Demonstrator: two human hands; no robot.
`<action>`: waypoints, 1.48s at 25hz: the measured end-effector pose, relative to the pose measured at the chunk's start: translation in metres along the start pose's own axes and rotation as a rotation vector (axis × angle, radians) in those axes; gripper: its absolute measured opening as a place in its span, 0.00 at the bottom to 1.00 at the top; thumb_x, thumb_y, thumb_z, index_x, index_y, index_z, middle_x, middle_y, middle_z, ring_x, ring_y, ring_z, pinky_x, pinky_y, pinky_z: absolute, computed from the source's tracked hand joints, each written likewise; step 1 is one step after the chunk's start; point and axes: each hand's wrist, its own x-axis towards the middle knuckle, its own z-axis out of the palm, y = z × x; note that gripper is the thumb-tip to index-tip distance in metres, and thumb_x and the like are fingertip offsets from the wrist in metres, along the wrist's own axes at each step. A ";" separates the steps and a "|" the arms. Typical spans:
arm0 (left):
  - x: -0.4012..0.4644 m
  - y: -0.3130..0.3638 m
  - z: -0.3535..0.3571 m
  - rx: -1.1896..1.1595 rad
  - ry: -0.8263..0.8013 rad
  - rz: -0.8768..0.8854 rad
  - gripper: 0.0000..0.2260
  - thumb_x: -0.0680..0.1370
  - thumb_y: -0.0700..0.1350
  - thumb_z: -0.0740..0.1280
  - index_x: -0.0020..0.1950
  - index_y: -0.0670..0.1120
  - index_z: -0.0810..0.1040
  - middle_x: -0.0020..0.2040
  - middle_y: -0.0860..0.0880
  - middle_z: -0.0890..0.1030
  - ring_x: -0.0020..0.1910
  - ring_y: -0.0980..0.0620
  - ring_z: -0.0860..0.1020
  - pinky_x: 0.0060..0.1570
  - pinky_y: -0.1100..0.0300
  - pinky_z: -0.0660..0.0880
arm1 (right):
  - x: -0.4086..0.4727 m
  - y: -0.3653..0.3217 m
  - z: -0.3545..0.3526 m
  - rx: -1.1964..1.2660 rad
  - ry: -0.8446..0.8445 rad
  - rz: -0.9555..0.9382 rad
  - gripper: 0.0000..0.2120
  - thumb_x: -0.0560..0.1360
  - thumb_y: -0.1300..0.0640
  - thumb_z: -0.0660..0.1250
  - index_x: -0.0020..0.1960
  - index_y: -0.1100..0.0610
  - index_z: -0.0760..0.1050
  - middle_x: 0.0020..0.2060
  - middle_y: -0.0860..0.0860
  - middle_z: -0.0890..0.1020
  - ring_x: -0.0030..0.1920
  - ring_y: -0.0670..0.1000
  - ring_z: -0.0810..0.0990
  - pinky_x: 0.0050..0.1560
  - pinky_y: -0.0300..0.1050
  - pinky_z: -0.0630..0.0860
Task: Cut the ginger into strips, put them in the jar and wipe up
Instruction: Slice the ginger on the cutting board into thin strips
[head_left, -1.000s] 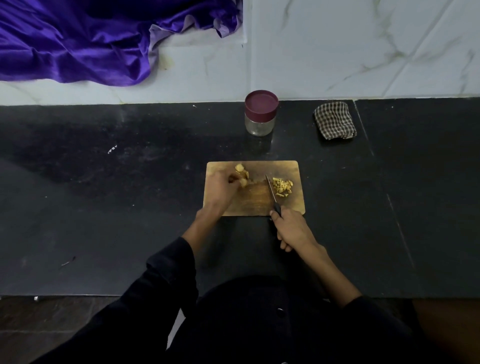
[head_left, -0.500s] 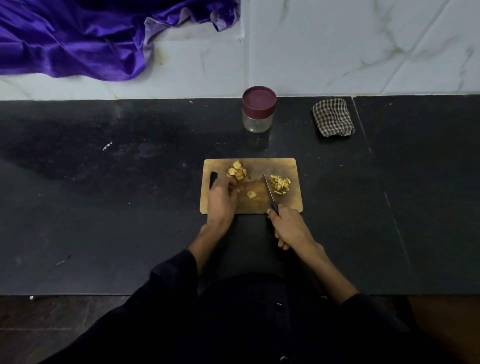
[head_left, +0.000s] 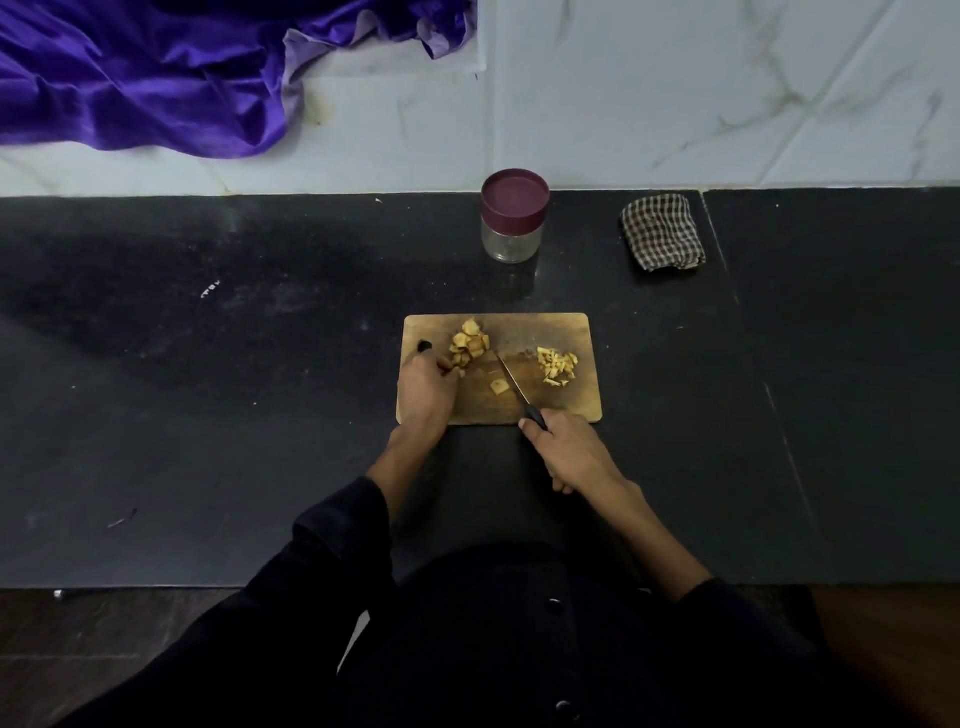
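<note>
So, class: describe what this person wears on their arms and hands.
Both hands, the left hand and the right hand, are bare: no gloves, and no rings or watch visible. Dark long sleeves are pushed up, leaving the forearms uncovered. The dark garment has buttons down the front.

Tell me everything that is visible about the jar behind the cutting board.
The jar is small and round, with a clear body that looks like glass or plastic and a dark red lid closed on top. It stands upright on the black counter, near the white wall, beyond the cutting board and left of the checked cloth. It looks empty. No hand touches it.
</note>
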 end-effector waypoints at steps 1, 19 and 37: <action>-0.002 0.001 -0.002 -0.016 -0.004 0.016 0.06 0.74 0.41 0.71 0.50 0.42 0.80 0.47 0.48 0.80 0.45 0.54 0.78 0.44 0.63 0.74 | 0.000 0.000 0.000 0.002 0.005 -0.001 0.14 0.84 0.47 0.56 0.56 0.57 0.73 0.33 0.55 0.81 0.30 0.56 0.84 0.31 0.48 0.82; -0.026 0.022 0.018 0.104 -0.134 0.392 0.07 0.75 0.37 0.68 0.52 0.42 0.82 0.53 0.48 0.81 0.52 0.53 0.78 0.53 0.69 0.68 | 0.000 0.007 -0.002 0.067 0.052 0.009 0.13 0.84 0.48 0.56 0.54 0.57 0.73 0.31 0.55 0.80 0.30 0.57 0.84 0.30 0.49 0.81; -0.023 0.026 0.022 0.018 -0.102 0.273 0.09 0.74 0.39 0.70 0.55 0.43 0.81 0.51 0.47 0.82 0.49 0.53 0.79 0.50 0.63 0.76 | 0.000 0.005 0.002 0.130 0.076 0.027 0.14 0.84 0.49 0.56 0.54 0.59 0.73 0.36 0.56 0.80 0.25 0.53 0.80 0.23 0.45 0.77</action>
